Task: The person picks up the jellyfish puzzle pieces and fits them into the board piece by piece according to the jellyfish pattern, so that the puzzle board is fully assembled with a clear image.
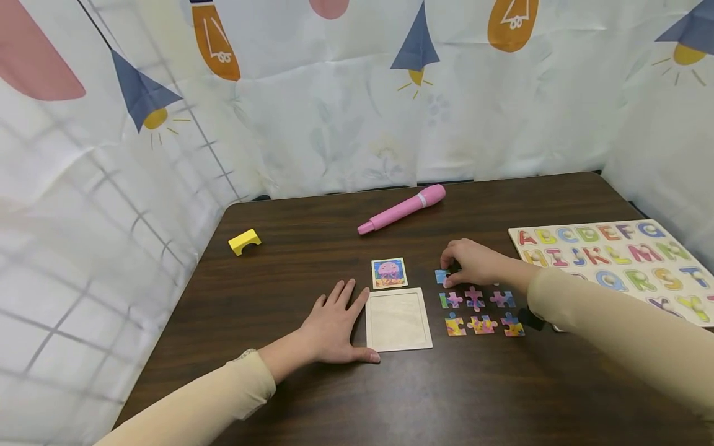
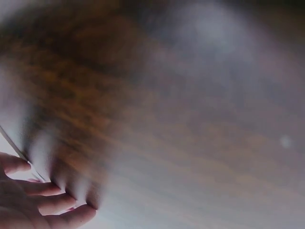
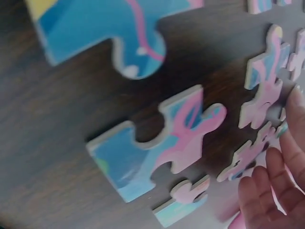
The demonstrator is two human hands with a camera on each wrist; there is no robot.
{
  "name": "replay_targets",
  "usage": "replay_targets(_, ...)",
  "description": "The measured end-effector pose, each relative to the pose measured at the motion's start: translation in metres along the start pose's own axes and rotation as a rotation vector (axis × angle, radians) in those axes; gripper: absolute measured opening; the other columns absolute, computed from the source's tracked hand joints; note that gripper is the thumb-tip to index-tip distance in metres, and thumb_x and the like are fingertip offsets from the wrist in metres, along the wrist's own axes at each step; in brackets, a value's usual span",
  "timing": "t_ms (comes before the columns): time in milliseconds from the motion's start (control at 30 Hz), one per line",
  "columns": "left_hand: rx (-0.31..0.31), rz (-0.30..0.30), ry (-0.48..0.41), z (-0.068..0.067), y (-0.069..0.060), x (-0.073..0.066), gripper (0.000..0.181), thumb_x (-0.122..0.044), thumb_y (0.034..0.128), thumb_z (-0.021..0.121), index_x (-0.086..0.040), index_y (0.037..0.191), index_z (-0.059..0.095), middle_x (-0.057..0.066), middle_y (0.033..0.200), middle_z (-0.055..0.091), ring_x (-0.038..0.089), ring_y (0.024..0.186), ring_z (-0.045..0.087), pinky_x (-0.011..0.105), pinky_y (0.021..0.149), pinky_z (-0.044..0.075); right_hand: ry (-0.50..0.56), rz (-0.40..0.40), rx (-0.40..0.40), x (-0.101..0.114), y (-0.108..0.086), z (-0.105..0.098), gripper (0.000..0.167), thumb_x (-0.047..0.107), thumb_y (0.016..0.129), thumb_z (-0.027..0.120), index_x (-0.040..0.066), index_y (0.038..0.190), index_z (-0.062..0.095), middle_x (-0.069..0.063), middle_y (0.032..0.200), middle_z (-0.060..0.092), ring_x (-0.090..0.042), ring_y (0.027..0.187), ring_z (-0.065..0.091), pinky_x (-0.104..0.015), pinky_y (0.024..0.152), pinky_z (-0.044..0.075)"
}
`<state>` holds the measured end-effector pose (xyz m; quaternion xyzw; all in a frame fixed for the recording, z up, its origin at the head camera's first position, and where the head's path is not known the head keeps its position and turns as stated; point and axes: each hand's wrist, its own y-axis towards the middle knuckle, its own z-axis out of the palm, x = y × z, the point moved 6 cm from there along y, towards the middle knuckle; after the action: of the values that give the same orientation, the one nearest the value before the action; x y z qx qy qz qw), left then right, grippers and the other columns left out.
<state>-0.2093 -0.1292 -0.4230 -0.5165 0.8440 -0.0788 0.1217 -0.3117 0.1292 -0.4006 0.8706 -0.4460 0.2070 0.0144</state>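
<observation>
Counter [image 1: 312,235]: stretched out in dark wood grain, hemmed behind and at both sides by a curtain [image 1: 346,118] printed with lamps and light bulbs.
Left hand [image 1: 333,328]: lay palm down, fingers straight and spread, gripping nothing; touched the square tray [image 1: 398,321] along its left side, index finger at the upper corner, thumb at the lower.
Right hand [image 1: 474,262]: curled low over the far row of puzzle pieces [image 1: 475,299], pinching a blue piece [image 1: 440,276] at that row's left end between thumb and fingertips.
Sleeves [image 1: 613,341]: ran cream-coloured down both forearms, stopping short of the hands.
Square tray: lay flat between the two hands, pale, shallow, with a raised rim.
Puzzle pieces: lay face up just right of the tray, three apiece in the middle and near rows, set apart from each other; partly hidden under the right hand in the far row.
Jellyfish card [image 1: 389,272]: lay just beyond the tray.
Alphabet board [image 1: 597,267]: rested at the right, partly covered by an arm.
Pink microphone [image 1: 398,212]: lay slantwise farther back.
Yellow block [image 1: 243,240]: sat near the left edge, cut with an arch.
</observation>
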Motion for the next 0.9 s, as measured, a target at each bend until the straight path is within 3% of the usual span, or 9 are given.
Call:
replay_targets(167, -0.001, -0.008, 0.000, -0.001, -0.001, 0.000, 0.119, -0.085, 0.0742, 0.065, -0.018, 0.164, 0.024, 0.018, 0.170, 0.020, 0.041, 0.157, 0.020, 0.064, 0.116, 0.032, 0.044, 0.018, 0.023, -0.001, 0.004, -0.001, 0.018, 0.021, 0.088, 0.082, 0.011, 0.094, 0.068, -0.005, 0.098, 0.066, -0.020, 0.091, 0.057, -0.042, 0.085, 0.052)
replay_targets(400, -0.002, -0.012, -0.009, -0.001, -0.001, 0.000, 0.120, -0.085, 0.0736, 0.065, -0.018, 0.164, 0.024, 0.018, 0.170, 0.020, 0.040, 0.157, 0.020, 0.064, 0.116, 0.033, 0.198, 0.026, -0.025, -0.008, 0.008, -0.007, 0.013, 0.008, 0.087, 0.080, 0.008, 0.088, 0.067, -0.001, 0.080, 0.068, -0.013, 0.072, 0.059, -0.028, 0.066, 0.050)
replay_targets(600, 0.007, -0.012, -0.008, 0.000, 0.000, -0.001, 0.121, -0.085, 0.0732, 0.066, -0.018, 0.164, 0.024, 0.018, 0.170, 0.020, 0.040, 0.157, 0.020, 0.064, 0.116, 0.033, 0.392, 0.043, -0.019, -0.012, 0.001, -0.011, 0.004, 0.007, 0.092, 0.075, 0.004, 0.094, 0.073, -0.004, 0.081, 0.073, -0.015, 0.074, 0.063, -0.028, 0.066, 0.053)
replay_targets(900, 0.001, -0.016, -0.018, -0.002, 0.000, 0.000, 0.121, -0.085, 0.0727, 0.067, -0.019, 0.164, 0.024, 0.018, 0.170, 0.020, 0.040, 0.157, 0.019, 0.064, 0.117, 0.032, 0.771, 0.187, 0.014, 0.014, -0.004, -0.002, 0.025, 0.007, 0.097, 0.069, -0.007, 0.117, 0.071, -0.009, 0.093, 0.077, -0.018, 0.084, 0.074, -0.034, 0.080, 0.063)
